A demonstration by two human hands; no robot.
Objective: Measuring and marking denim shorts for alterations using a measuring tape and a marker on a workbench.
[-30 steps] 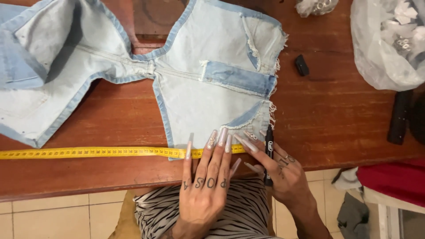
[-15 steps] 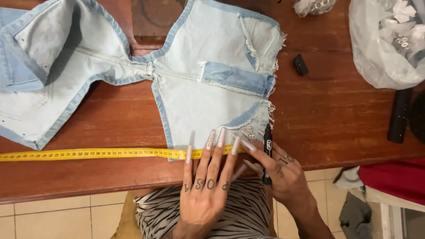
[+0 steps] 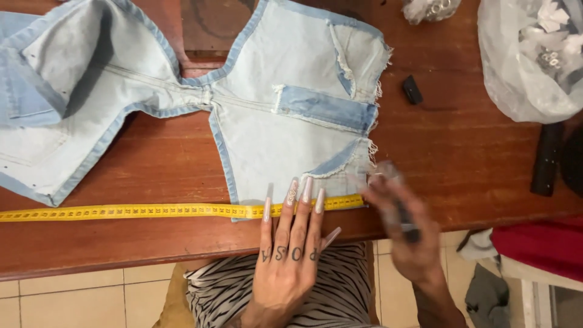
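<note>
Head view: right hand (image 3: 404,234), gripping a marker (image 3: 402,214), has lifted, blurred; left hand (image 3: 290,255) stays spread.

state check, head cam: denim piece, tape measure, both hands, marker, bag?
Denim piece: spread flat on table, inside up.
Tape measure: stretched along the denim's lower edge.
Left hand: fingertips pinning the tape.
Right hand: motion-blurred, grip closed on black marker.
Plastic bag: open, holding small parts.
</note>
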